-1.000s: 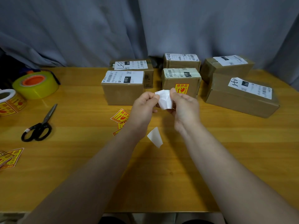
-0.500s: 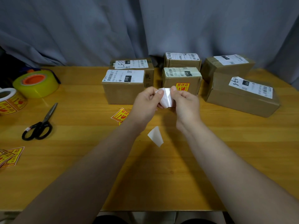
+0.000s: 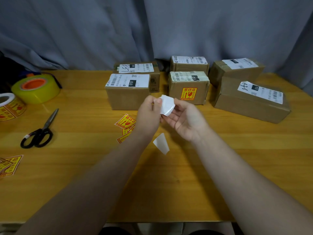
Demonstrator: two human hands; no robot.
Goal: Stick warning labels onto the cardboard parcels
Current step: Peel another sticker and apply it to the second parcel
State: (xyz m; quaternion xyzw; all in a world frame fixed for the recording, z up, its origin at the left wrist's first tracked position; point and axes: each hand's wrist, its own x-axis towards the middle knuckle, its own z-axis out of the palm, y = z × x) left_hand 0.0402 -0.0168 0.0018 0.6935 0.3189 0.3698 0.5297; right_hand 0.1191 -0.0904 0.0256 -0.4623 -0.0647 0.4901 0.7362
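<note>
The left hand (image 3: pixel 149 114) pinches the white-backed label (image 3: pixel 166 105); the right hand (image 3: pixel 184 121) lies slack, palm up, perhaps touching it. Both hover just in front of the unlabelled parcel (image 3: pixel 126 99), left hand nearer.

Parcel-packing table (image 3: pixel 84 167): boxes (image 3: pixel 127 97), tape (image 3: pixel 36 88), scissors (image 3: pixel 39 133)

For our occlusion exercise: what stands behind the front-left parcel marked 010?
Another cardboard parcel, white shipping label on top. The 010 parcel covers most of its front face; only its right end shows.
</note>
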